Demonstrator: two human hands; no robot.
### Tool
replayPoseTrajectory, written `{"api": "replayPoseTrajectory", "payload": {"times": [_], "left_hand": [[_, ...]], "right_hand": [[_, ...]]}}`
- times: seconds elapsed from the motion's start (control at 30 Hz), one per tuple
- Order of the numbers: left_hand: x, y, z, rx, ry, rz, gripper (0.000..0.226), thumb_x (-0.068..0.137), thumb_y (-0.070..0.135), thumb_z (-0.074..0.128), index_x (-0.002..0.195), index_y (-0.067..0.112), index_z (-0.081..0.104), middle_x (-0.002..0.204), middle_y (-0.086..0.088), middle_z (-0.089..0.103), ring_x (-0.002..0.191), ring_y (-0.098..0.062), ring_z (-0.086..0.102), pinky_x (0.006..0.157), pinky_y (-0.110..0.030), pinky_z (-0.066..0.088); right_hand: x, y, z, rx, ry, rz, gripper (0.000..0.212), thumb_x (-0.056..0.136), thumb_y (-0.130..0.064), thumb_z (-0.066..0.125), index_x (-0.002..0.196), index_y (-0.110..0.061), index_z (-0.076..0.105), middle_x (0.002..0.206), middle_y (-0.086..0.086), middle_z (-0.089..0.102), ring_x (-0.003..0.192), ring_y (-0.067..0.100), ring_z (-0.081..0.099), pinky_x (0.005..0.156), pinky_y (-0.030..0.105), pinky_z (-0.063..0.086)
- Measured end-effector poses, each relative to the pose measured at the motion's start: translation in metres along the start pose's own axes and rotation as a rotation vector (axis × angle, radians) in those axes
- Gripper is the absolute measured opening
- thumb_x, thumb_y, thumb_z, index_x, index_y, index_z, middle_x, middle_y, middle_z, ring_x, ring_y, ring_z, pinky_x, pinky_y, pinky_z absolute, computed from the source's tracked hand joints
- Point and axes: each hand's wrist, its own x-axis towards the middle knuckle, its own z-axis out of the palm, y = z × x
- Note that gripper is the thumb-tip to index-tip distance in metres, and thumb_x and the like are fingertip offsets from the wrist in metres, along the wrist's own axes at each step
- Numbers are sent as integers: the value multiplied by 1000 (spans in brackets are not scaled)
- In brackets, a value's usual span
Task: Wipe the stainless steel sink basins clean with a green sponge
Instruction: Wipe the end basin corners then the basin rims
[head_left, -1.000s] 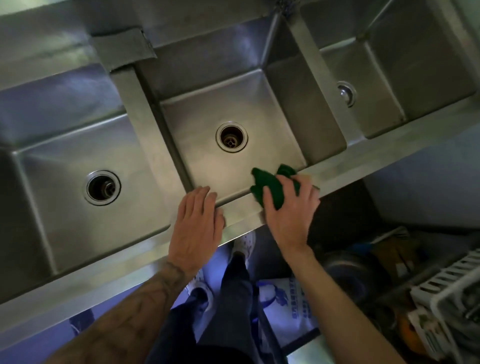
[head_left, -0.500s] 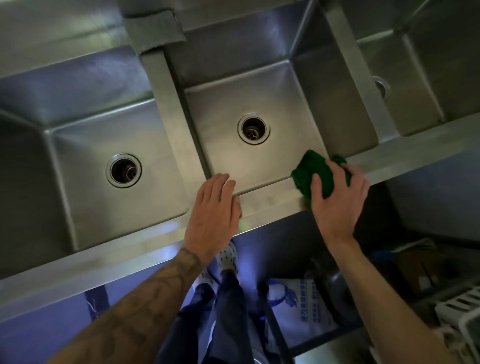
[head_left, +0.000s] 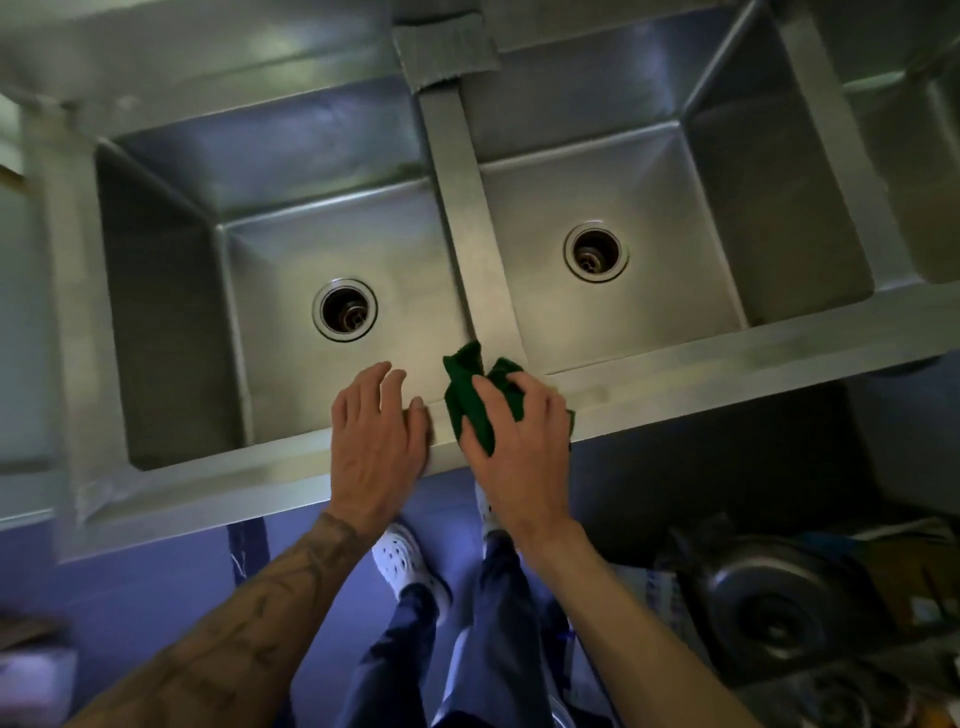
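Note:
A stainless steel sink unit fills the upper view, with a left basin (head_left: 291, 249) and a middle basin (head_left: 670, 208), each with a round drain. A sliver of a third basin (head_left: 930, 182) shows at the far right. My right hand (head_left: 519, 441) grips a crumpled green sponge (head_left: 467, 395) on the front rim (head_left: 727, 374), where the divider (head_left: 467, 208) between the two basins meets it. My left hand (head_left: 379, 436) rests flat on the front rim just left of the sponge, its fingers reaching over the left basin's edge.
A grey tape patch (head_left: 447, 47) covers the back of the divider. Below the rim are my legs and white shoes (head_left: 405, 561) on a bluish floor. A dark metal pot (head_left: 774, 603) and clutter sit under the sink at the right.
My right hand slid the sponge leftward along the front rim, from in front of the middle basin to the divider. My view shifted left, and my left hand moved along the rim with it.

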Motion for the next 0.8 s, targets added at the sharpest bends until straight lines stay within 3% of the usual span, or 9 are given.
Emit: {"api": "replayPoseTrajectory", "payload": {"times": [0.2,0.43,0.57,0.67,0.8], "left_hand": [[9,14,6,-109,-10,-200,45,105,40,39,130,9,61,137,-11,61,130,-32,55,111,-48,43],[7,8,10,10,-22,-197,40,105,38,44,128,11,63,132,-8,64,124,-31,59,106,-49,44],[7,7,10,31,-36,-194,37,104,37,45,126,12,62,131,-7,64,123,-29,58,106,-47,44],[7,8,10,21,-37,-197,36,104,36,46,124,12,63,129,-7,64,120,-29,59,105,-46,45],[9,7,9,2,-64,-212,38,104,37,43,124,12,63,128,-8,65,119,-30,60,104,-48,46]], "right_hand": [[93,-1,16,27,25,133,39,93,-33,70,131,-23,63,136,11,48,112,31,48,90,43,51],[63,-2,10,36,-35,50,42,95,-29,71,135,-21,60,140,8,45,121,27,46,99,39,48],[129,-8,28,86,-23,93,43,94,-32,71,133,-19,60,142,9,44,124,25,43,100,28,39],[189,-20,39,65,5,81,40,93,-32,71,130,-18,62,138,12,48,117,28,47,93,28,39],[155,-15,33,46,8,75,43,94,-33,70,133,-18,61,139,10,48,119,24,44,95,24,35]]}}
